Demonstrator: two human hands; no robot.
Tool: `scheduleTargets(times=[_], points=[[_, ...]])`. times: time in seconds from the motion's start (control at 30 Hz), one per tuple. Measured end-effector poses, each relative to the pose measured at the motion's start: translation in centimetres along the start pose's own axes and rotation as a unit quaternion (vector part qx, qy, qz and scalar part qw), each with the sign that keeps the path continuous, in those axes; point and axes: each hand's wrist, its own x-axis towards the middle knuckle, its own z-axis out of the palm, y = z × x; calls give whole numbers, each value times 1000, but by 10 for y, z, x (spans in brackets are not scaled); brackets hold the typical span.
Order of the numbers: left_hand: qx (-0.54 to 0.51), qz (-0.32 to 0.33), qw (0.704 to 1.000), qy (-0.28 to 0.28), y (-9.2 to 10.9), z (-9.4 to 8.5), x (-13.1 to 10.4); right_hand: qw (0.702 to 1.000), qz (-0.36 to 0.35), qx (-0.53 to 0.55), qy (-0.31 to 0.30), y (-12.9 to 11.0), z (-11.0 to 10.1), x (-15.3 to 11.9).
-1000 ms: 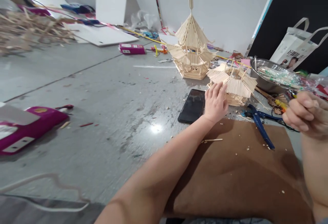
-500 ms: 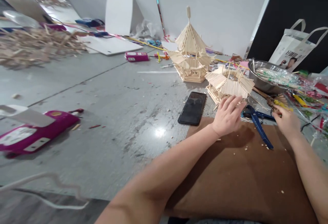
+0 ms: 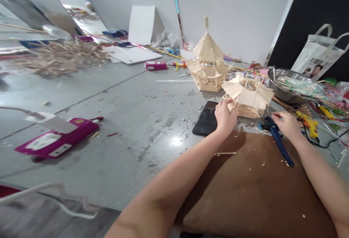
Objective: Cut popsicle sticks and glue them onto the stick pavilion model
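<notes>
Stick pavilion [image 3: 249, 96] | open top up | widest sideways | left fingers [image 3: 225, 104], right fingers [image 3: 278, 115]: grasp unclear

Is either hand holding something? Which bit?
The left hand is at the left edge of the small stick house, grip unclear. Right hand: can't tell if anything's held.

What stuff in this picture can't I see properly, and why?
All in the head view:
Black phone: part of its right side, behind the left hand.
Shorter stick model: lower left corner, behind that hand.
Right hand: whether it holds anything is too small to tell.
Wooden pile: single pieces, blurred.
White bag: one handle, cut off by the right edge.
</notes>
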Motion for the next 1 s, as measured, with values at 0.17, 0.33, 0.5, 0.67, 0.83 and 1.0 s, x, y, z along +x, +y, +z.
scheduleTargets(times=[0.17,0.33,0.5,0.67,0.83,1.0], points=[[24,-7,999,-20,-8,2,9,998,-58,4,23,-7,26,26],[48,11,998,-38,-19,6,11,997,-74,9,12,-11,33,34],[91,54,993,-59,-27,11,9,998,-49,-32,12,-2,25,11],[99,67,990,-69,-29,12,10,987,-33,-136,-85,2,7,-28],[107,38,993,-37,-18,1,15,963,41,-196,-180,-3,-3,-45],[117,35,992,-42,1,-11,16,952,68,-237,-183,-3,-9,-46]])
